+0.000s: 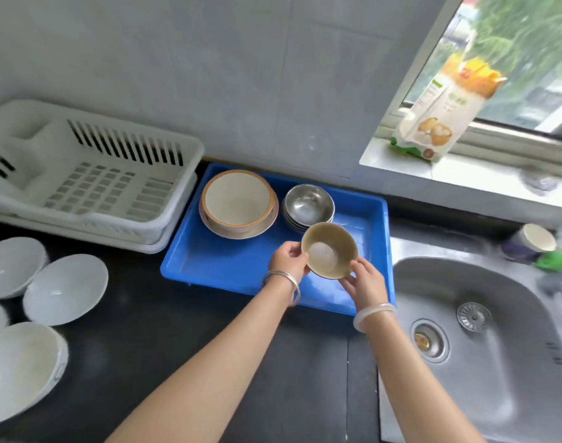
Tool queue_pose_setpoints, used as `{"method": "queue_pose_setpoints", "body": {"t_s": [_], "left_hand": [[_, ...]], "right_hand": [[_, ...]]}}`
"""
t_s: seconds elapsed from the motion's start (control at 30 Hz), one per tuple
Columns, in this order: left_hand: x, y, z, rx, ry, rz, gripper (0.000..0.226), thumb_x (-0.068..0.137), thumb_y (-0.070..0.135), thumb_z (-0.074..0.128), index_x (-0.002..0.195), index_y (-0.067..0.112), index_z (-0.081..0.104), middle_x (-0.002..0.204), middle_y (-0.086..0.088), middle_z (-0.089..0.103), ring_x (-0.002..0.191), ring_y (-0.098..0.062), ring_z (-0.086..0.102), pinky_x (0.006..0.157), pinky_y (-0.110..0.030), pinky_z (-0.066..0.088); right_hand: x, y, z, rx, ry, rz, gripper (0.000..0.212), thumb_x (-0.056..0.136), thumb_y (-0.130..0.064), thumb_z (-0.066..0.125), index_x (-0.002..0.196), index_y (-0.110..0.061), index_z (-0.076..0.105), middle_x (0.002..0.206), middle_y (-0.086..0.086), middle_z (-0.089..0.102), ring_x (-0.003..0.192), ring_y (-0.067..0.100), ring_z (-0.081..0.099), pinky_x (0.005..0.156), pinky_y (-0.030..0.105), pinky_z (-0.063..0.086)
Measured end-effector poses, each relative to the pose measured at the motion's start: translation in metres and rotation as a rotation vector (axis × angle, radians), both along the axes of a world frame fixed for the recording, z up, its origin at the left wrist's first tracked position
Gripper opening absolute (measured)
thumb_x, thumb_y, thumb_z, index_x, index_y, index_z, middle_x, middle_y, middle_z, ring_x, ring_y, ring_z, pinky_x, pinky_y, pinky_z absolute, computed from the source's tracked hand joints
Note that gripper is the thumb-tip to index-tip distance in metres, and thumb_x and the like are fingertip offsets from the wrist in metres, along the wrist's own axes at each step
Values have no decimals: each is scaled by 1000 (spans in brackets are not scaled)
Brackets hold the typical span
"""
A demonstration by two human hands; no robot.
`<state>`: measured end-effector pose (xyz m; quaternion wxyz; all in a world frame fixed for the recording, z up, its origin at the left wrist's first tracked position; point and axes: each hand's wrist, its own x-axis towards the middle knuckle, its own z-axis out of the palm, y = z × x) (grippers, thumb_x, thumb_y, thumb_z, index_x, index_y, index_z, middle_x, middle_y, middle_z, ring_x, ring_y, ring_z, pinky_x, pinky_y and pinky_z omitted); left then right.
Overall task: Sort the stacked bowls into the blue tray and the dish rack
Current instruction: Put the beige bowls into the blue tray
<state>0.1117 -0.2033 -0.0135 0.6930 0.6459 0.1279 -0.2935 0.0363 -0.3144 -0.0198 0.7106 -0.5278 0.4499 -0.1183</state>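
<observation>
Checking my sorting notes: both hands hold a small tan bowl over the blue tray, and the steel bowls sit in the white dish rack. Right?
One slip: the head view shows the steel bowls inside the blue tray, not the white dish rack. The left hand and right hand do hold the small tan bowl over the tray.

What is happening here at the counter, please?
A person holds a small tan bowl over the blue tray, left hand and right hand gripping its sides. In the tray sit a stack of cream bowls and a stack of steel bowls. White bowls lie on the counter near the dish rack.
</observation>
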Motion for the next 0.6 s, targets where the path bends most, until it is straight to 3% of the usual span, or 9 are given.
{"method": "queue_pose_setpoints", "body": {"t_s": [0.07, 0.17, 0.23, 0.3, 0.4, 0.5, 0.6], "left_hand": [[2, -25, -10, 7, 62, -19, 20, 84, -8, 50, 94, 7, 57, 95, -9, 57, 72, -23, 56, 64, -29, 53], [4, -52, -27, 2, 130, -31, 27, 85, -10, 50, 110, -3, 56, 99, -9, 54, 87, -26, 55, 51, -21, 54], [8, -65, -38, 40, 135, -46, 27, 84, -8, 51, 109, -1, 58, 100, -10, 57, 88, -26, 55, 65, -31, 56], [13, -75, -48, 56, 149, -38, 23, 84, -6, 51, 101, 7, 59, 96, -10, 59, 87, -27, 56, 79, -40, 54], [18, -86, -57, 58, 137, -33, 20, 84, -3, 51, 96, 9, 62, 87, -7, 61, 86, -26, 58, 86, -42, 54], [21, -93, -64, 44, 74, -77, 19, 85, 3, 53, 94, 17, 62, 95, -7, 65, 90, -25, 61, 90, -43, 53], [25, -99, -70, 18, 52, -79, 20, 86, 3, 53, 94, 19, 63, 97, -6, 67, 90, -21, 61, 90, -38, 52]], "right_hand": [[-2, -17, -11, 21, 8, -61, 24, 90, 3, 42, 83, -13, 59, 91, 10, 53, 77, 20, 57, 61, 20, 51], [-2, -35, -27, 82, 65, -109, 27, 90, 5, 40, 87, -16, 58, 90, 10, 57, 75, 22, 60, 55, 22, 56], [1, -43, -38, 141, 89, -138, 32, 89, 5, 39, 83, -20, 59, 86, 9, 59, 79, 27, 61, 54, 24, 57], [8, -49, -48, 110, 114, -134, 34, 88, 5, 40, 79, -21, 60, 85, 8, 59, 84, 26, 58, 70, 33, 57], [19, -55, -55, 12, 173, -87, 33, 84, 7, 45, 72, -20, 60, 87, 12, 60, 83, 24, 54, 83, 39, 49], [27, -60, -61, -4, 200, -109, 26, 83, 7, 49, 76, -15, 62, 89, 10, 61, 88, 31, 57, 91, 43, 49], [35, -68, -66, -21, 194, -119, 20, 87, 5, 51, 100, -2, 64, 94, 8, 63, 90, 25, 58, 72, 21, 52]]}}
